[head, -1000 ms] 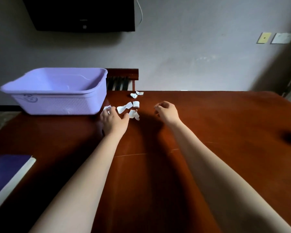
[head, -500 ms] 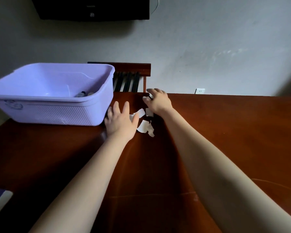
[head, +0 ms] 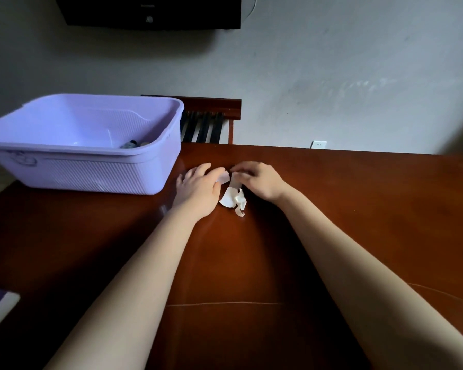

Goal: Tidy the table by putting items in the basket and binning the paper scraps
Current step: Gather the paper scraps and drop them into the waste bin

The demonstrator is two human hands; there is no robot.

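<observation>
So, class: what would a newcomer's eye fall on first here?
The left hand and right hand meet over a small heap of white scraps on the dark wooden table. Beside them, at the left, stands a big lilac basket with small items inside.

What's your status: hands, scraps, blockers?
Left hand flat on the table, against the scraps. Right hand curled over them, grip unclear. Scraps bunched between both hands. Basket to the left, apart from them.
</observation>
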